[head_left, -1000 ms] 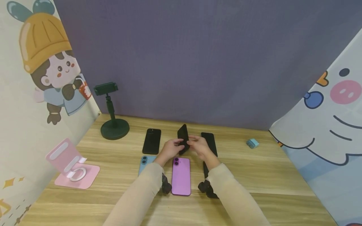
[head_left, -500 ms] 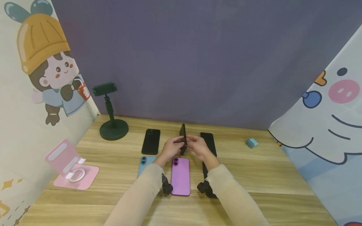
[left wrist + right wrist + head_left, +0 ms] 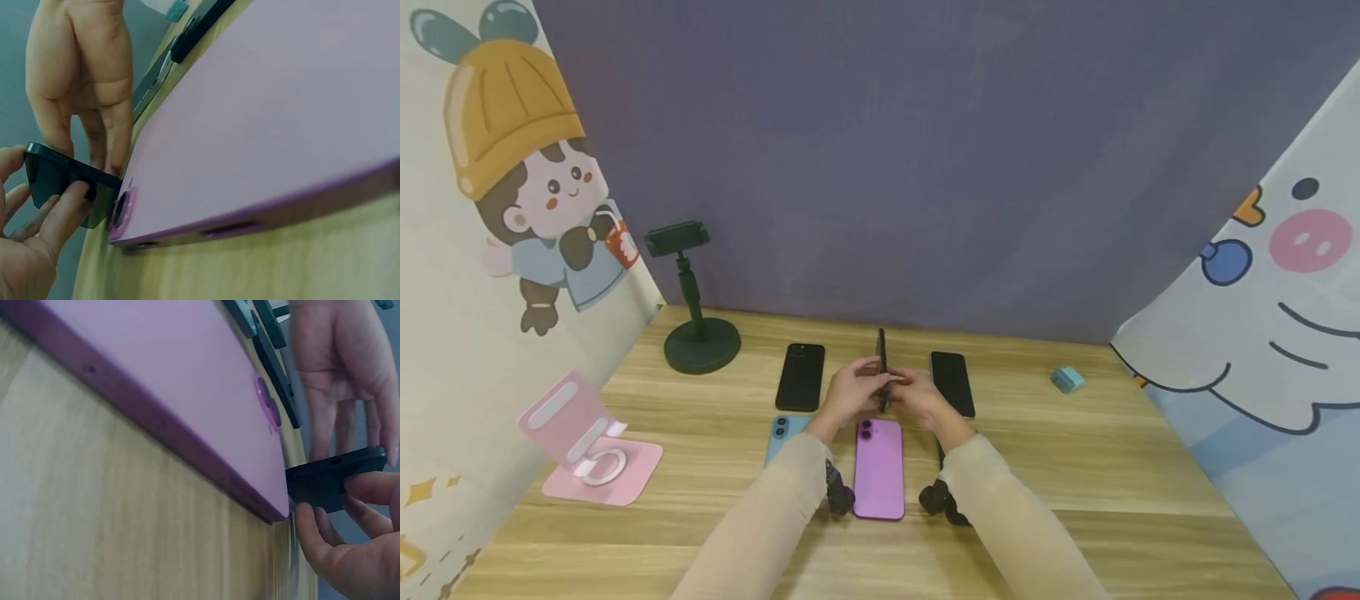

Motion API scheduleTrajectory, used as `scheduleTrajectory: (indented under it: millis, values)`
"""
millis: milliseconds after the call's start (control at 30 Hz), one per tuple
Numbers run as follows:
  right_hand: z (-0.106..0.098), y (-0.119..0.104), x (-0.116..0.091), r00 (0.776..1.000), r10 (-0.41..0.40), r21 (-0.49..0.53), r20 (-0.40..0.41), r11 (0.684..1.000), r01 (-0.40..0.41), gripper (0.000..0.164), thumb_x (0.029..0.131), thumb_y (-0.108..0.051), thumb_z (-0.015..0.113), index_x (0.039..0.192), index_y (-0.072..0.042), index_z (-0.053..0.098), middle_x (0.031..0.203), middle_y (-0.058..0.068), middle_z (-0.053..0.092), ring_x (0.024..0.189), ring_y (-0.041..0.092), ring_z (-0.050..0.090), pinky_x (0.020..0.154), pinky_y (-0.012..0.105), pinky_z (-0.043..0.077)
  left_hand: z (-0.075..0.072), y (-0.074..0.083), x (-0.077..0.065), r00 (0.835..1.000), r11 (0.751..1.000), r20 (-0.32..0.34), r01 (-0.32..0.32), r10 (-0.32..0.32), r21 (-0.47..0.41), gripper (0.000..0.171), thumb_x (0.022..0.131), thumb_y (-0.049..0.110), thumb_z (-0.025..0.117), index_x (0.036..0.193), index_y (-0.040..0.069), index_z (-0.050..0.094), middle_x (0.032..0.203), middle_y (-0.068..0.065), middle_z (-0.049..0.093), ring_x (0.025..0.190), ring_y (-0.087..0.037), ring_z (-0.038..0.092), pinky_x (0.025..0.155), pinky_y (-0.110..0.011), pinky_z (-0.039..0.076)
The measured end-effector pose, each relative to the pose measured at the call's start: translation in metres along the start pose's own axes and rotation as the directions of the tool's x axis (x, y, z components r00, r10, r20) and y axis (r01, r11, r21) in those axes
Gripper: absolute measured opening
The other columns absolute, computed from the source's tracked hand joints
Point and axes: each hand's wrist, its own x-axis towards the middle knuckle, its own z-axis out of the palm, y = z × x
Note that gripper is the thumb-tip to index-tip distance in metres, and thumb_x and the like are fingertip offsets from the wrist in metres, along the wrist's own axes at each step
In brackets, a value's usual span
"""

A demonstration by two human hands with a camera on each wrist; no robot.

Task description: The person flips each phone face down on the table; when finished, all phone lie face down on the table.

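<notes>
Both hands hold a black phone [image 3: 882,346] upright behind the pink phone, its thin edge turned almost straight toward the head view. My left hand [image 3: 850,393] grips it from the left, and in the left wrist view its fingers [image 3: 65,212] lie against the phone's face. From the other side my right hand [image 3: 917,395] pinches it, with fingertips [image 3: 359,484] over the lower edge in the right wrist view. Directly in front, the pink phone [image 3: 880,471] lies camera side up. A blue phone [image 3: 780,430] sits partly under the left forearm.
Black phones lie at back left [image 3: 800,377] and back right [image 3: 952,383]; another is mostly hidden under the right wrist. A pink folding stand [image 3: 602,467], a dark round-based phone holder [image 3: 702,344] and a small blue block [image 3: 1067,380] stand farther out on the wooden table [image 3: 1075,467].
The held phone has turned from showing its dark face at a slant to nearly edge-on. The right hand has shifted slightly left and lower along it.
</notes>
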Motion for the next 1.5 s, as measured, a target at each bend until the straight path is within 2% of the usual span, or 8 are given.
scheduleTrajectory:
  millis: [133,433,600,733,833,1133,1233,1500]
  values:
    - [0.002,0.001,0.002,1.0,0.011,-0.023,0.008,1.0,-0.011,0.049,0.092,0.007,0.052,0.141,0.008,0.043,0.126,0.031,0.053,0.102,0.031,0.06,0.088,0.041,0.052,-0.004,0.004,0.001,1.0,0.996,-0.015,-0.023,0.024,0.088,0.045,0.09,0.009,0.065,0.134,0.003,0.058,0.115,-0.017,0.065,0.082,-0.029,0.069,0.067,-0.035,0.058]
    - [0.006,0.0,0.005,1.0,0.022,-0.107,-0.021,0.994,-0.024,0.048,0.091,0.007,0.057,0.138,0.006,0.048,0.114,0.028,0.061,0.097,0.034,0.065,0.085,0.04,0.054,-0.014,0.01,0.0,0.999,0.973,-0.033,-0.035,0.044,0.229,0.04,0.086,0.0,0.06,0.126,-0.003,0.062,0.114,-0.022,0.063,0.072,-0.025,0.07,0.063,-0.031,0.058]
    - [0.008,0.004,0.008,1.0,-0.001,-0.173,-0.017,0.985,-0.002,0.051,0.087,0.011,0.06,0.137,0.009,0.047,0.102,0.027,0.065,0.091,0.031,0.066,0.081,0.037,0.055,-0.019,0.006,0.001,0.997,0.901,-0.052,-0.035,0.064,0.432,0.039,0.082,0.002,0.067,0.121,0.0,0.067,0.105,-0.017,0.068,0.068,-0.019,0.068,0.059,-0.029,0.056]
    - [0.008,0.005,0.009,0.999,-0.009,-0.211,-0.037,0.978,0.001,0.052,0.085,0.012,0.061,0.135,0.01,0.048,0.102,0.027,0.065,0.091,0.032,0.066,0.08,0.037,0.055,-0.02,0.004,0.002,0.995,0.808,-0.044,-0.051,0.094,0.587,0.037,0.081,0.009,0.074,0.117,0.003,0.07,0.101,-0.012,0.07,0.082,-0.021,0.067,0.071,-0.033,0.055]
    - [0.008,0.006,0.009,0.998,-0.016,-0.267,-0.06,0.964,-0.001,0.052,0.084,0.011,0.063,0.134,0.009,0.05,0.102,0.026,0.065,0.09,0.031,0.066,0.078,0.035,0.055,-0.02,0.002,0.003,0.994,0.764,-0.04,-0.05,0.098,0.643,0.037,0.082,0.013,0.076,0.117,0.005,0.07,0.105,-0.011,0.07,0.095,-0.025,0.065,0.083,-0.039,0.052]
    - [0.012,0.004,0.009,0.994,-0.032,-0.41,-0.108,0.912,-0.015,0.051,0.082,0.008,0.068,0.131,0.005,0.055,0.104,0.023,0.066,0.089,0.027,0.064,0.074,0.033,0.054,-0.02,-0.004,0.004,0.998,0.771,-0.042,-0.013,0.051,0.637,0.035,0.084,0.009,0.074,0.118,0.0,0.068,0.115,-0.017,0.066,0.11,-0.031,0.06,0.094,-0.043,0.048]
    - [0.013,0.002,0.007,0.993,-0.041,-0.442,-0.114,0.897,-0.014,0.052,0.081,0.008,0.069,0.131,0.005,0.056,0.103,0.022,0.066,0.088,0.026,0.064,0.074,0.032,0.054,-0.02,-0.004,0.004,0.999,0.753,-0.039,-0.002,0.037,0.658,0.035,0.085,0.009,0.074,0.118,0.0,0.068,0.114,-0.018,0.066,0.109,-0.031,0.061,0.093,-0.042,0.048]
    - [0.016,-0.003,0.003,0.99,-0.049,-0.533,-0.13,0.845,-0.028,0.052,0.081,0.005,0.07,0.131,0.002,0.058,0.101,0.016,0.065,0.087,0.024,0.058,0.074,0.031,0.052,-0.019,-0.002,0.006,1.0,0.672,0.011,-0.02,0.018,0.74,0.034,0.084,0.007,0.073,0.116,-0.006,0.067,0.119,-0.019,0.064,0.115,-0.033,0.057,0.096,-0.043,0.046]
